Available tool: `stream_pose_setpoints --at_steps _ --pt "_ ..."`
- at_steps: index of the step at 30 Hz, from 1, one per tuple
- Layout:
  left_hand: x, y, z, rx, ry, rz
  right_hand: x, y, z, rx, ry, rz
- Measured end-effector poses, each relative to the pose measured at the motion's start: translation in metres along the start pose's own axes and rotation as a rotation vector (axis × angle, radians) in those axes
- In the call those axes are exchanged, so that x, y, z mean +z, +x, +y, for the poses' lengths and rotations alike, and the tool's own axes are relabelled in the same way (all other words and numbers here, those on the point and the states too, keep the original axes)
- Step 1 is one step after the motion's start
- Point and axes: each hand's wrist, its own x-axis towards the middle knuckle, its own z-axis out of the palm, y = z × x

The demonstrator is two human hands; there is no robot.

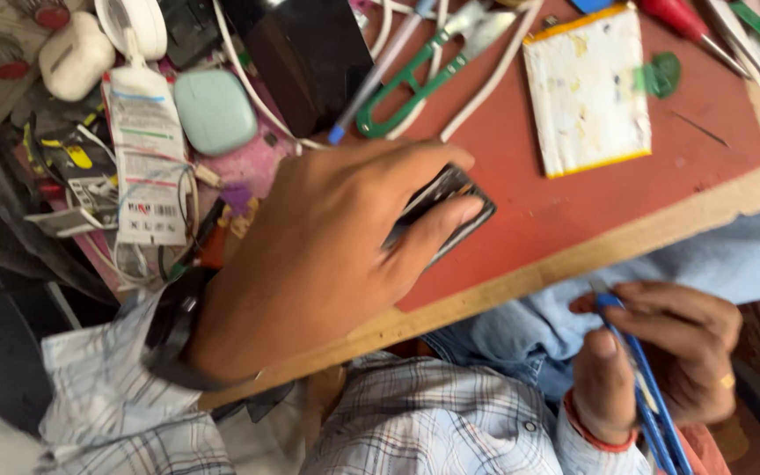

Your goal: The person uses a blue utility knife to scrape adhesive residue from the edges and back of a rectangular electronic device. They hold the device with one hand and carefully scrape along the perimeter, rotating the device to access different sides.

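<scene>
My left hand [327, 255] lies over a dark, flat rectangular device [455, 207] on the red mat [573, 211], with thumb and fingers gripping its edges. Most of the device is hidden under the hand. My right hand [661, 352] is lower, off the table edge above my lap, closed on a thin blue-handled tool [648, 396] that points down.
A white flat battery pack with yellow edges [587, 88] lies on the mat's far side, with green snips [424, 75] to its left. White cables, a white glue tube [147, 149], a mint case [215, 110] and a white earbud case [75, 57] crowd the left. The wooden table edge [573, 259] runs diagonally.
</scene>
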Motion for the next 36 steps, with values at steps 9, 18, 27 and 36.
stream_pose_setpoints --at_steps 9,18,27,36 --pt "-0.022 -0.002 0.005 -0.245 -0.119 -0.072 -0.031 -0.023 0.062 -0.006 0.138 0.117" --pt "0.011 -0.005 -0.006 -0.188 -0.195 -0.088 -0.020 0.034 0.005 0.229 0.006 -0.292" --pt "0.016 -0.008 -0.008 -0.100 0.039 -0.056 -0.006 0.013 -0.037 0.297 -0.653 -0.603" --pt "0.018 -0.007 0.005 -0.077 0.137 0.017 0.020 0.042 -0.037 0.194 -0.326 -0.564"
